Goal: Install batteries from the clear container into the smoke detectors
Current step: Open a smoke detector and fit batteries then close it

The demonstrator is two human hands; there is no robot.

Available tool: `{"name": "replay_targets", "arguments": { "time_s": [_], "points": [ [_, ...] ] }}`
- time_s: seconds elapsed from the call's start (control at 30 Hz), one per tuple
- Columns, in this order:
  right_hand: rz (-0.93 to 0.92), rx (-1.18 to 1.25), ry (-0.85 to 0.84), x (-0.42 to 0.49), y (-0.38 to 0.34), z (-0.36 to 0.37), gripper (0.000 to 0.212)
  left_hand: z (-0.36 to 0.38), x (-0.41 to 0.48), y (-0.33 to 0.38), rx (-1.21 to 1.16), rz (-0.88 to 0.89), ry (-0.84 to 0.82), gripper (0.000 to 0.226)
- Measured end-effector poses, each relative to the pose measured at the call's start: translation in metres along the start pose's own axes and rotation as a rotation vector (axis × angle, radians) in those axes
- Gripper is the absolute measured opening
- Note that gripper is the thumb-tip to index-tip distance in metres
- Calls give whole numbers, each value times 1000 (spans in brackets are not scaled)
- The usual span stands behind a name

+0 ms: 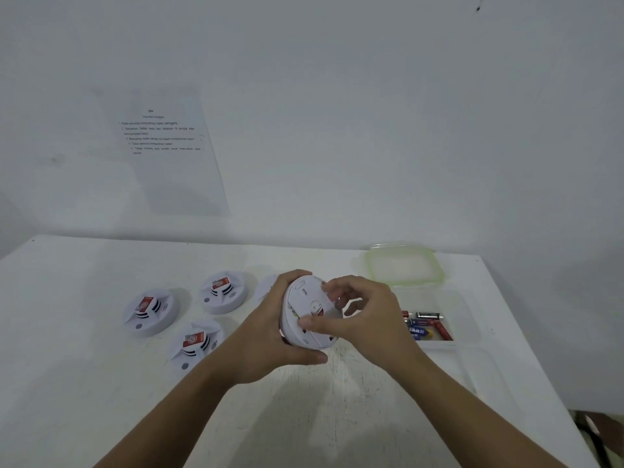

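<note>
1. my left hand (270, 332) has its grip wrapped round the rim of a white smoke detector (305, 298), which is tilted above the table (101, 400).
2. my right hand (364, 315) grips the detector's flat face, thumb and fingertips curled on it.
3. just right of the hands, the clear container (422, 298) sits on the table with batteries (426, 324) inside; its green-rimmed lid (401, 266) lies behind it.
4. to the left a second detector (223, 293), a third detector (148, 312) and a fourth detector (194, 346) rest on the table.
</note>
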State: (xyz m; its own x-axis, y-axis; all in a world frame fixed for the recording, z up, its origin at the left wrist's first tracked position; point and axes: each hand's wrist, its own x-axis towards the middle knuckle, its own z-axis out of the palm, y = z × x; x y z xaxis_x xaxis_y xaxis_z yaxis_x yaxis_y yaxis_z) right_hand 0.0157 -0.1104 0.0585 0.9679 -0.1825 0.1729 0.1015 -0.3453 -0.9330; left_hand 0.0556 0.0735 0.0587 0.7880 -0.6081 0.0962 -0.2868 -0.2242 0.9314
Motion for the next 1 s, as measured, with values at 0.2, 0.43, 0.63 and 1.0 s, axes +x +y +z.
{"name": "replay_targets", "arguments": {
  "time_s": [0.2, 0.43, 0.63, 1.0],
  "points": [
    [-11, -30, 7, 3, -5, -4, 50, -2, 2, -1, 17, 11, 4, 98],
    [-65, -28, -38, 3, -4, -5, 50, -8, 5, 1, 70, 12, -40, 95],
    [-123, -38, -93, 7, -7, -8, 51, -13, 7, 3, 79, 13, -82, 91],
    [-112, -95, -192, 9, 0, -17, 59, -10, 6, -3, 63, 17, -15, 98]
  ]
}}
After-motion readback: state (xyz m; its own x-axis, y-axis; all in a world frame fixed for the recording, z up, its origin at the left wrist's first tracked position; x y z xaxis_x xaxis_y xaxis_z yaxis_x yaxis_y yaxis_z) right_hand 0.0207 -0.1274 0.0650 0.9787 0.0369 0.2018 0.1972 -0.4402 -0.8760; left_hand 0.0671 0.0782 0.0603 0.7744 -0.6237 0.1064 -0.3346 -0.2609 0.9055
